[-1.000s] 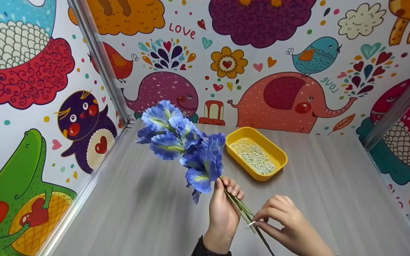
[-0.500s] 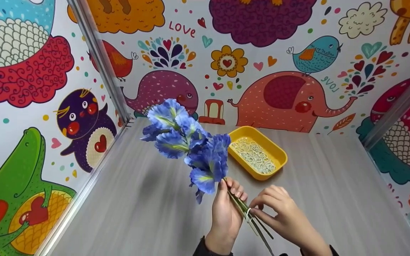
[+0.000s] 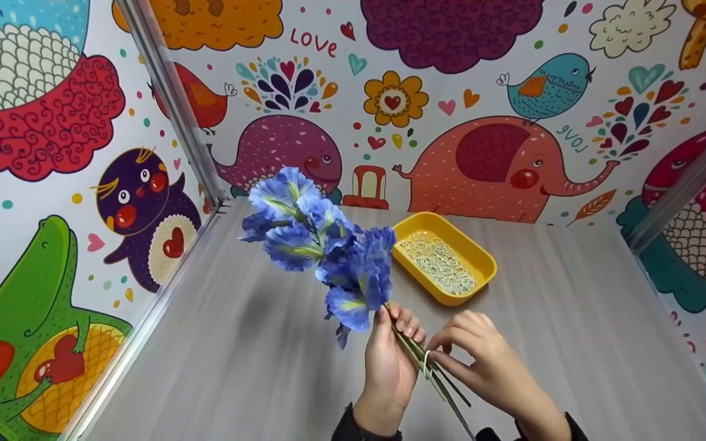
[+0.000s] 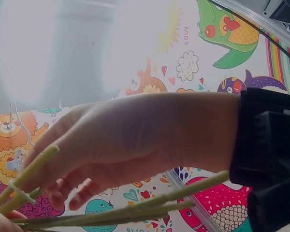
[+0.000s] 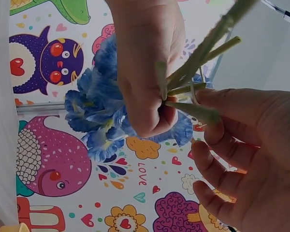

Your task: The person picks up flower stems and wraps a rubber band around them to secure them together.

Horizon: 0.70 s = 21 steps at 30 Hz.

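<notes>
Blue artificial flowers [image 3: 322, 245] with yellow-white centres point up and left in the head view. My left hand [image 3: 390, 367] grips their green stems [image 3: 445, 387] just below the blooms, thumb on top. A pale rubber band [image 3: 425, 365] loops around the stems below that grip. Thumb and forefinger of my right hand [image 3: 482, 361] pinch the band at its right side and draw it out from the stems. From the right wrist, the cut stem ends [image 5: 203, 113] stick out between both hands, and the flowers [image 5: 99, 104] lie behind my left hand.
A yellow tray [image 3: 451, 299] holding many pale rubber bands [image 3: 442, 263] stands on the grey table [image 3: 279, 361] beyond my hands. Walls printed with cartoon animals [image 3: 475, 171] enclose the table at the back and sides, with metal posts [image 3: 172, 101] at the corners.
My right hand has moved up along the stems toward my left hand, bringing the rubber band, now visibly looped around them. My left hand has shifted slightly right with the flowers.
</notes>
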Each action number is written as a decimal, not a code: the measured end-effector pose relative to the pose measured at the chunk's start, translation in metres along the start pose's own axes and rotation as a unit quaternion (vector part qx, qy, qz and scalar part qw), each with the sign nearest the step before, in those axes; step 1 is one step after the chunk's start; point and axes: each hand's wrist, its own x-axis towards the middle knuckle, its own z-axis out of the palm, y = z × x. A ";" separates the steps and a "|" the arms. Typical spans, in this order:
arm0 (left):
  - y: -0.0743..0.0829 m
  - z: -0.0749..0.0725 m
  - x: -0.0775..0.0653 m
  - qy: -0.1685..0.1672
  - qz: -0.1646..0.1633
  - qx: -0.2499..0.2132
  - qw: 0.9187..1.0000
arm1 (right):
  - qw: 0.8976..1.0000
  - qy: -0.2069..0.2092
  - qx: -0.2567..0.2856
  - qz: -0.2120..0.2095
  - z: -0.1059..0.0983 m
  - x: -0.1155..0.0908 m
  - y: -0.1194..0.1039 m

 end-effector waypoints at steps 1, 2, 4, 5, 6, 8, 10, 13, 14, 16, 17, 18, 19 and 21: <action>-0.001 0.000 0.000 0.001 0.000 0.003 1.000 | 1.000 -0.004 -0.001 0.002 0.000 0.000 0.000; -0.001 0.001 0.000 0.002 -0.001 0.004 1.000 | 1.000 -0.006 0.000 0.004 0.000 0.000 0.001; -0.003 0.001 0.000 0.007 -0.001 0.006 1.000 | 1.000 -0.010 0.001 0.007 0.001 0.000 0.002; -0.003 0.002 0.000 0.010 -0.001 0.005 1.000 | 1.000 -0.010 0.001 0.010 0.001 -0.001 0.002; -0.004 0.002 0.000 0.013 -0.001 0.005 1.000 | 1.000 -0.009 0.001 0.011 0.000 -0.002 0.003; -0.004 0.002 0.001 0.021 0.001 0.004 1.000 | 1.000 -0.005 0.005 0.016 -0.001 -0.004 0.003; -0.004 0.001 0.001 0.030 0.007 0.006 1.000 | 1.000 -0.004 0.012 0.016 -0.003 -0.005 0.002; -0.003 -0.001 0.003 0.041 0.016 0.009 0.999 | 1.000 -0.017 0.023 0.013 -0.006 -0.007 -0.001; -0.003 -0.001 0.003 0.042 0.019 0.010 0.999 | 0.999 -0.021 0.026 0.010 -0.006 -0.007 -0.002; -0.003 -0.001 0.003 0.043 0.020 0.010 0.999 | 0.999 -0.030 0.026 0.007 -0.006 -0.006 -0.003; -0.003 -0.001 0.003 0.043 0.018 0.009 0.999 | 0.999 -0.031 0.023 0.005 -0.006 -0.006 -0.003; -0.003 0.000 0.003 0.043 0.016 0.007 0.999 | 0.999 -0.031 0.020 0.003 -0.005 -0.006 -0.003; -0.003 0.000 0.003 0.044 0.012 0.005 0.999 | 0.999 -0.029 0.017 0.003 -0.005 -0.005 -0.002; -0.003 0.000 0.002 0.045 0.005 0.001 0.999 | 1.000 -0.025 0.010 0.004 -0.004 -0.004 -0.001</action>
